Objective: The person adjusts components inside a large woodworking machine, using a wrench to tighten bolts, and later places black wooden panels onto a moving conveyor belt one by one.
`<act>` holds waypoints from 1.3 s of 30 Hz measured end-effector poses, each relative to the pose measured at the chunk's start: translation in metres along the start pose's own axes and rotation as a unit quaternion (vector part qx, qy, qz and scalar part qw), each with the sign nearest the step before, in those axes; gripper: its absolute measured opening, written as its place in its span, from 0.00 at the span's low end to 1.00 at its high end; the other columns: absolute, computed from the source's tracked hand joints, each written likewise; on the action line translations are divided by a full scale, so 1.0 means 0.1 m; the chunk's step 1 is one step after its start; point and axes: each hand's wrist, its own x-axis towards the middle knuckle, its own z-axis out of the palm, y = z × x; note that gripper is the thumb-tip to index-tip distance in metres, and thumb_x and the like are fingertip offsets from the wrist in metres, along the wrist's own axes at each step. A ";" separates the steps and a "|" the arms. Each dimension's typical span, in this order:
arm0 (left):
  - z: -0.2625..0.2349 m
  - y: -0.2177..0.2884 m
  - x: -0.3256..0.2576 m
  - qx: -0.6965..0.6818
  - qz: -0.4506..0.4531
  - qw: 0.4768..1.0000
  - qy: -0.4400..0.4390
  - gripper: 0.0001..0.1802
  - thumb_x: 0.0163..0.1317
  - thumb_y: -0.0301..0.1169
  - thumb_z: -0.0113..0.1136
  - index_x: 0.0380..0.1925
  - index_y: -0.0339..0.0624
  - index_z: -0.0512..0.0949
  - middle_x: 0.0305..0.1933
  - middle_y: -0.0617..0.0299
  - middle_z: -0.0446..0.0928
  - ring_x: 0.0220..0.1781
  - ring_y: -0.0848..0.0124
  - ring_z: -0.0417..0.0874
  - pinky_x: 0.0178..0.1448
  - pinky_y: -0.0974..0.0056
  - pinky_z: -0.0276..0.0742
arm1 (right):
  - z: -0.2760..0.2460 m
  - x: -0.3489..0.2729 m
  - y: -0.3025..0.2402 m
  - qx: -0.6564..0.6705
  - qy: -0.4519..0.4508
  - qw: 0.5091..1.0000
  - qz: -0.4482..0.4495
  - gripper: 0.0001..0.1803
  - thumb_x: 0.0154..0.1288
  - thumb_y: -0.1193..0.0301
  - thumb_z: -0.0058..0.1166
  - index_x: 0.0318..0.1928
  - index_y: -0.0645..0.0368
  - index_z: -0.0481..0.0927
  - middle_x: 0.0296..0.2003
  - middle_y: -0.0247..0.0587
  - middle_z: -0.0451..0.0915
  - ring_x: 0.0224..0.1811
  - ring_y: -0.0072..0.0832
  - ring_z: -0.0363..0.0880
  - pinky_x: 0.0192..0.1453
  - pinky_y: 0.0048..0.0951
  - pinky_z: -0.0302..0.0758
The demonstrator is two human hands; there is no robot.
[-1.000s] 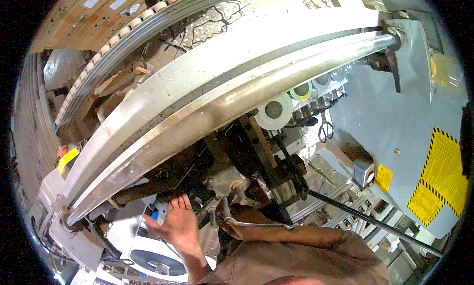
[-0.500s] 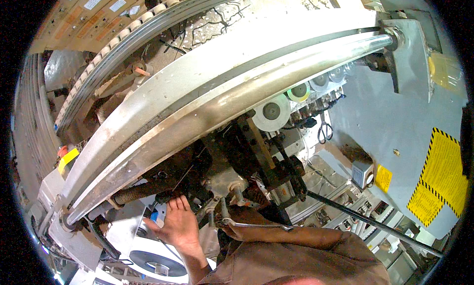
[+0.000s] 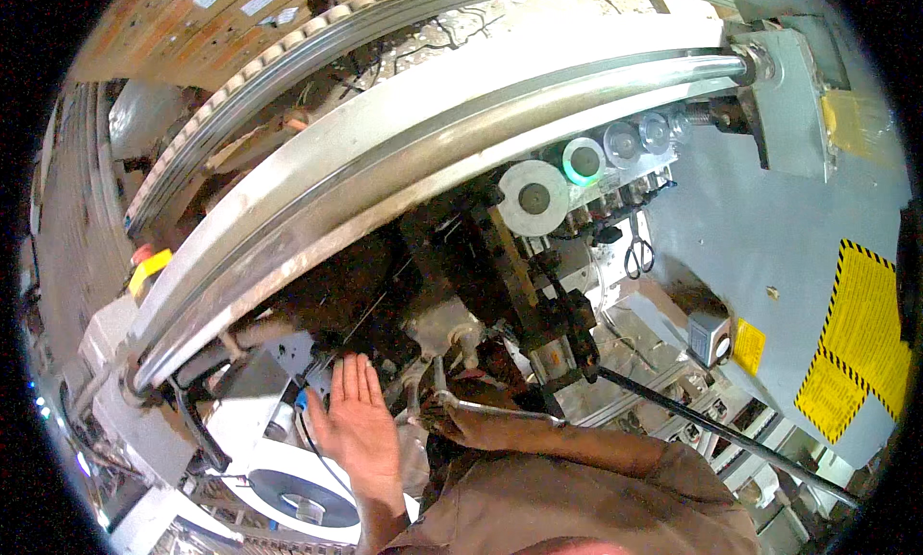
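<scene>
My left hand (image 3: 363,432) is stretched out flat with its fingers together and thumb apart, holding nothing. Its fingertips reach the dark machine parts under the long beam, and its thumb is beside a blue fitting (image 3: 302,399) with a thin dark cable. From the right my other forearm crosses to my right hand (image 3: 450,420), which lies in deep shadow by the metal machine parts. Along that hand and wrist runs a thin bent metal rod (image 3: 505,411). The right fingers are hidden, so I cannot tell whether they grip the rod.
A long pale beam with a shiny rail (image 3: 433,165) arches across above my hands. Round gauges (image 3: 532,198) and black-handled scissors (image 3: 638,257) are beyond, near a grey panel (image 3: 760,218) with yellow labels. A white reel (image 3: 303,502) is at lower left; a black bar (image 3: 711,425) slants at right.
The view has shifted slightly. My left hand is a little lower and to the right, fingers straighter and more of it showing. The right arm stays across the machine.
</scene>
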 end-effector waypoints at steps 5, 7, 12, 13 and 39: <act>-0.54 -0.11 -0.51 0.207 0.224 0.940 -0.154 0.38 0.88 0.51 0.42 0.80 0.29 0.61 0.79 0.34 0.69 0.78 0.46 0.75 0.87 0.44 0.64 | -0.01 0.10 0.21 0.207 -0.075 0.975 0.027 0.19 0.78 0.57 0.57 0.53 0.61 0.82 0.47 0.60 0.85 0.50 0.57 0.85 0.55 0.51 0.84; -0.86 -0.17 -0.65 0.338 0.305 0.884 -0.104 0.34 0.87 0.51 0.44 0.73 0.29 0.69 0.66 0.38 0.81 0.67 0.49 0.84 0.78 0.43 0.74 | -0.22 0.10 0.18 0.324 -0.246 0.906 0.120 0.21 0.80 0.56 0.55 0.56 0.62 0.83 0.53 0.63 0.85 0.55 0.58 0.86 0.60 0.51 0.83; -1.42 0.02 -0.89 0.498 0.390 0.769 -0.090 0.16 0.83 0.37 0.60 0.60 0.38 0.82 0.57 0.53 0.89 0.58 0.63 0.90 0.63 0.59 0.83 | -1.00 0.41 0.08 0.384 -0.334 0.844 0.171 0.27 0.85 0.53 0.53 0.71 0.59 0.79 0.66 0.60 0.83 0.65 0.59 0.83 0.70 0.54 0.78; -1.63 -0.01 -0.92 0.487 0.399 0.774 -0.066 0.15 0.81 0.36 0.62 0.58 0.38 0.83 0.54 0.52 0.89 0.54 0.59 0.90 0.61 0.57 0.83 | -0.91 0.17 0.07 0.314 -0.333 0.871 0.179 0.29 0.84 0.53 0.54 0.73 0.58 0.77 0.67 0.61 0.82 0.67 0.59 0.82 0.71 0.54 0.77; -5.57 0.56 -1.43 0.754 0.448 0.391 0.280 0.19 0.76 0.47 0.64 0.55 0.46 0.86 0.58 0.52 0.84 0.64 0.49 0.82 0.71 0.43 0.71 | -0.38 -3.71 -0.38 0.150 -0.264 0.943 0.139 0.37 0.80 0.49 0.57 0.78 0.59 0.72 0.69 0.61 0.81 0.73 0.60 0.77 0.77 0.53 0.72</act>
